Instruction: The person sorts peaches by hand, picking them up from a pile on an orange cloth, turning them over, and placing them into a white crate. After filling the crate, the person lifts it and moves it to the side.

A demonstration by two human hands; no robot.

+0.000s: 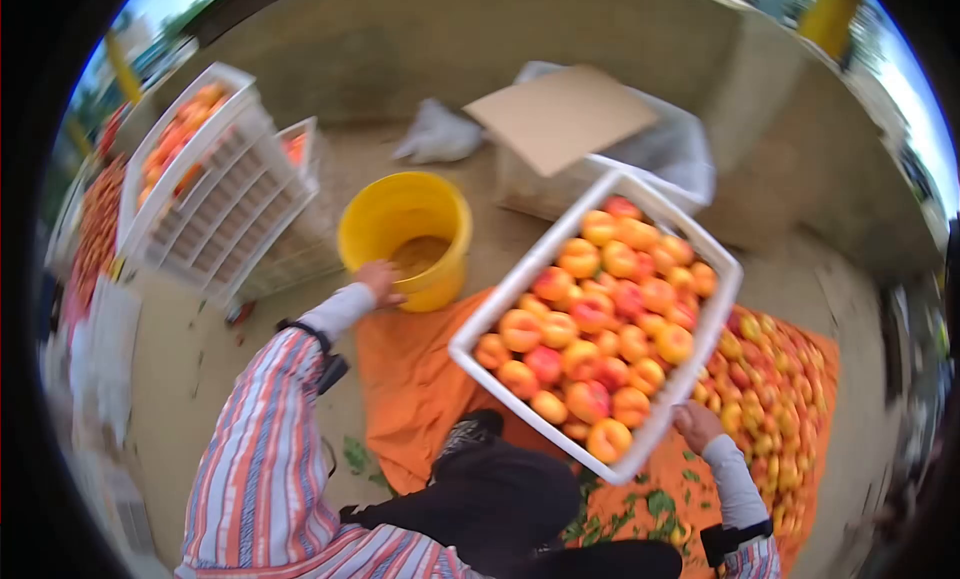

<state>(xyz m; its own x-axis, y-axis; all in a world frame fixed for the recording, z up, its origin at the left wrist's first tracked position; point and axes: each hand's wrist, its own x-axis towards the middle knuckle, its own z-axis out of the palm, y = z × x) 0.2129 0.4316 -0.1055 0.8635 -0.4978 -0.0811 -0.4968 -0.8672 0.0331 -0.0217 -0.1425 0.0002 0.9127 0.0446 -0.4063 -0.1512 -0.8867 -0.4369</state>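
Observation:
My left hand (378, 283) is closed at the near rim of a yellow bucket (436, 283), which looks empty apart from a brownish bottom. My right hand (697, 426) is closed on the right side edge of a white plastic crate (530, 431). Orange-and-red peaches (592, 339) fill that crate, which sits at a slant in front of me. Beneath it spreads an orange sheet (405, 379). A large heap of loose, similar fruit (765, 399) lies on the sheet to the right, past my right hand.
Stacked white crates (225, 194) with fruit stand at the left. At the back, a cardboard sheet (562, 117) covers part of another white crate (690, 169), beside a plastic bag (438, 134). Green leaves (655, 504) are scattered on the sheet near my legs. A low wall (430, 49) runs behind.

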